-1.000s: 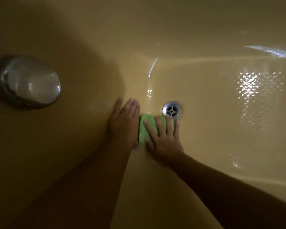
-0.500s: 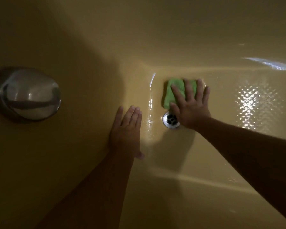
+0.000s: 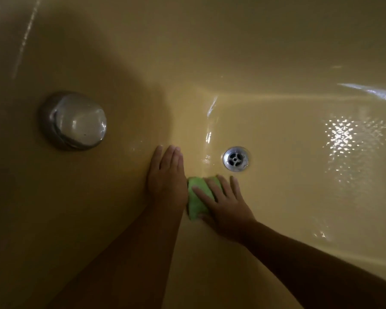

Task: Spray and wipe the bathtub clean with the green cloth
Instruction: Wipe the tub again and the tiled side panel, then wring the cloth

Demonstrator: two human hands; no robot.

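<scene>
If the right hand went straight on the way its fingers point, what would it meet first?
Probably the round metal drain in the yellow bathtub floor, just beyond the right hand pressing the green cloth; it might only clip the rim's left side.

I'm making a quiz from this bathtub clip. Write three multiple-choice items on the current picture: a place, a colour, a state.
1. Where is the cloth relative to the drain? A on it; B nearer the person, to its left; C beyond it.
2. What colour is the tub? A white; B blue; C yellow.
3. How is the left hand? A flat, fingers straight; B fisted; C gripping the cloth.
Answers: 1 B, it lies under the right hand, short of the drain; 2 C, its surfaces look yellow; 3 A, it rests on the tub beside the cloth.
</scene>
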